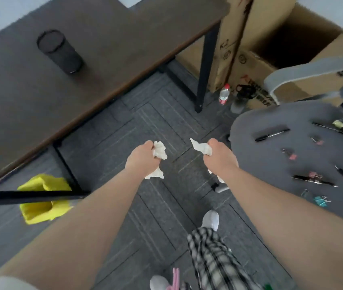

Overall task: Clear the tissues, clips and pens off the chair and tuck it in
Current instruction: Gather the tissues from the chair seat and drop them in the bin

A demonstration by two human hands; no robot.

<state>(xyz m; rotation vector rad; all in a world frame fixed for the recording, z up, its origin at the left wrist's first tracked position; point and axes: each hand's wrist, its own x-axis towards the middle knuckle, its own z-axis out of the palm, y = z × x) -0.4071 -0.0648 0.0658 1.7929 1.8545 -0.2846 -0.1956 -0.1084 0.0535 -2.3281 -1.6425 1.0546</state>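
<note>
My left hand (140, 159) is closed around a crumpled white tissue (159, 150), held over the carpet in the middle. To its right, my right hand (218, 153) grips another white tissue (202, 147). The grey chair seat (267, 164) sits at the right. On it lie black pens (272, 135) and several binder clips, among them a pink clip (291, 155), a teal clip (321, 200) and a yellow clip (338, 123). Both hands are left of the seat, apart from it.
A dark wooden desk (82, 65) fills the upper left, with a black mesh pen cup (60, 52) on it. A yellow bin bag (43, 197) stands under the desk at the left. Cardboard boxes (256, 65) and a water bottle (224, 94) are behind the chair.
</note>
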